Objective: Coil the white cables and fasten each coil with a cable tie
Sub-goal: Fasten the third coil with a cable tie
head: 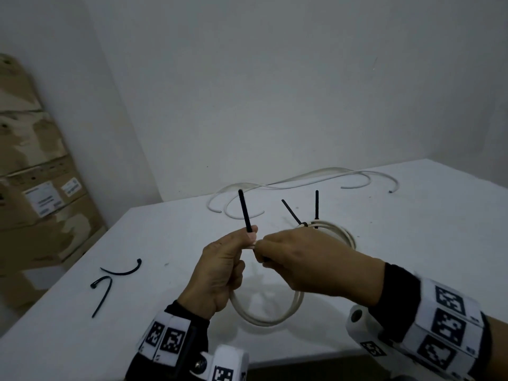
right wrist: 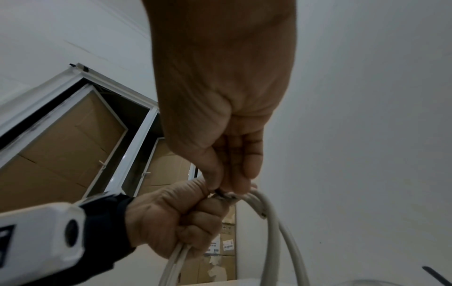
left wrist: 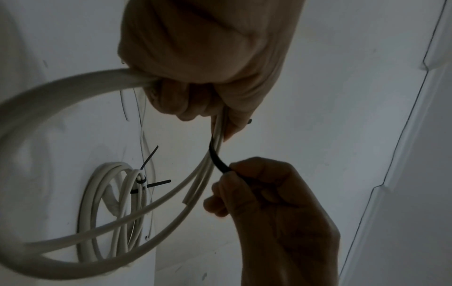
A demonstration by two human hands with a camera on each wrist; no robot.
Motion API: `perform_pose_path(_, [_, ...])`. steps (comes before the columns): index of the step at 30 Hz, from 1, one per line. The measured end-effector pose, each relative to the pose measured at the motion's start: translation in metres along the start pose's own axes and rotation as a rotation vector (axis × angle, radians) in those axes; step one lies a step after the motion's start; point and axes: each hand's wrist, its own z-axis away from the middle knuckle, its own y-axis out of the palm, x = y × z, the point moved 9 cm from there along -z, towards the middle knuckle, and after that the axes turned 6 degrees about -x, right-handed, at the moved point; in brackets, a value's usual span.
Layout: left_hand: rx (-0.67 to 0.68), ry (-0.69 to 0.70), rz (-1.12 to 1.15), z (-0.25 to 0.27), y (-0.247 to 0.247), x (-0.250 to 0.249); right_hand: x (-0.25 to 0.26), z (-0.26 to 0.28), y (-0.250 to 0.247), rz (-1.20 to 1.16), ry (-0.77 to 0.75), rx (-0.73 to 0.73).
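My left hand [head: 248,239] grips a white cable coil [head: 264,321] held above the white table [head: 412,270], its thumb pressing a black cable tie [head: 245,210] that sticks up from the bundle. My right hand [head: 261,250] pinches the tie's other end just beside the left fist. In the left wrist view the cable tie [left wrist: 217,158] curves under the coil's strands [left wrist: 200,174] into the right hand's fingers [left wrist: 234,174]. The right wrist view shows the right hand's fingertips [right wrist: 220,189] at the left hand [right wrist: 176,218], with the coil [right wrist: 274,222] hanging below.
A fastened coil [head: 334,229] with two black tie tails [head: 317,207] lies behind my right hand. Loose white cables [head: 275,185] sprawl at the table's back. Two spare black ties [head: 121,270] lie at the left. Cardboard boxes [head: 41,188] stand left of the table.
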Motion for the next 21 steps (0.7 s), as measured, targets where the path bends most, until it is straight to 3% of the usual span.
perform_pose_path(6, [-0.063, 0.011, 0.032, -0.002, -0.010, 0.005, 0.010, 0.014, 0.012, -0.021, -0.028, 0.051])
perform_pose_path(11, [-0.121, 0.145, -0.027, -0.002, -0.019, 0.000, 0.012, 0.017, -0.001, -0.084, 0.007, -0.016])
perform_pose_path(16, [-0.092, 0.448, -0.109, 0.021, -0.005, -0.028, -0.035, 0.011, -0.028, -0.417, 0.320, -0.419])
perform_pose_path(21, [-0.129, 0.605, -0.174, 0.033, -0.002, -0.035, -0.048, 0.014, -0.015, -0.684, 0.568, -0.515])
